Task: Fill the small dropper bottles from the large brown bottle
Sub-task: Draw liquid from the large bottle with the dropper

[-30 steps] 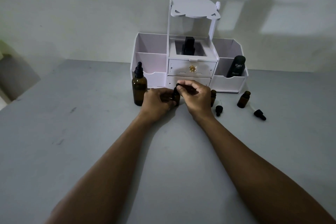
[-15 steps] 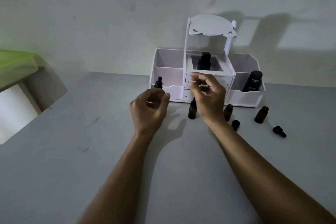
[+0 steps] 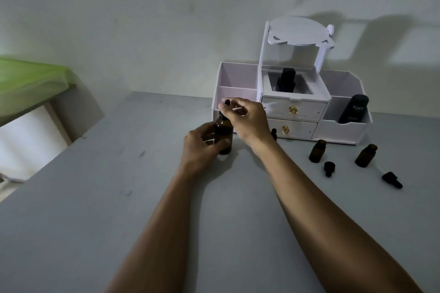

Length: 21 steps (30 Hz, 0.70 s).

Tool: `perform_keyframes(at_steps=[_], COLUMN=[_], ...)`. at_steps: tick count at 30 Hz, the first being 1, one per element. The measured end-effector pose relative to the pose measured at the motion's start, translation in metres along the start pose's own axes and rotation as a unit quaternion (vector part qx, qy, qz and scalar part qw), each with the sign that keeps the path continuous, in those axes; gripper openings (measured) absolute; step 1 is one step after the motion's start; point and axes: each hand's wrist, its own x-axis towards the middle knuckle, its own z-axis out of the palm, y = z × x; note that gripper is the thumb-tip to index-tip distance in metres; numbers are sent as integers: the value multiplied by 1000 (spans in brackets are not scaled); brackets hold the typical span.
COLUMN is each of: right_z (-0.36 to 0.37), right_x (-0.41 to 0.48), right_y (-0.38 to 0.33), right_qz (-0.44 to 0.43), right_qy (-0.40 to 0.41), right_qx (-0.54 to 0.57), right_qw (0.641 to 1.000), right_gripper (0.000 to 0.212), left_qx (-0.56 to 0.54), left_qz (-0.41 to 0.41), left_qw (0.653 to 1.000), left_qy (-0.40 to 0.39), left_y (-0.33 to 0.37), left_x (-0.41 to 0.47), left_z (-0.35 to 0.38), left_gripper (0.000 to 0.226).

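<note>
- Head view: the large brown bottle (image 3: 225, 131) stands upright on the grey table (image 3: 95, 197), left of centre and just in front of the left end of the white organizer (image 3: 338, 131)
- The left hand (image 3: 202, 147) grips the lower body of that bottle, fingers curled round it from the left side
- The right hand (image 3: 247, 119) reaches across from the right and sits above the bottle's shoulder; its thumb and fingertips pinch the black dropper cap (image 3: 226, 103) at the bottle's top
- A small capped bottle (image 3: 274, 133) shows just behind the right wrist, close to the organizer's lower drawer, mostly hidden by the arm
- Two small brown bottles stand open to the right of the right forearm, well apart from both hands: one (image 3: 317, 151) nearer the arm, the other (image 3: 366, 155) further right
- A loose black dropper top (image 3: 329, 168) lies on the table just in front of the nearer open bottle, and a second one (image 3: 391, 179) lies in front of the far one
- A black container marked "Kahf" (image 3: 353, 109) leans in the organizer's right compartment, and a dark object (image 3: 287, 80) stands in its middle top compartment
</note>
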Motion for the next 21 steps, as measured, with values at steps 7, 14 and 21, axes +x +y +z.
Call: perform_keyframes(at_steps=[7,14,21], right_z=[6,7,4], right_x=[-2,0,1], right_y=[-1,-6,-6], right_qz=[-16,-34,-40], right_qy=[46,65,55], right_qx=[43,43,34], right_qw=[998,996,997], right_gripper=[16,4,6], left_qx=[-2,15,14], left_qz=[10,12,2], left_qw=[1000,1000,1000], left_qy=[-11,-16,-20], left_y=[-5,-7,-8], left_x=[4,3,3], left_z=[-2,-1,-2], left_gripper=[51,54,56])
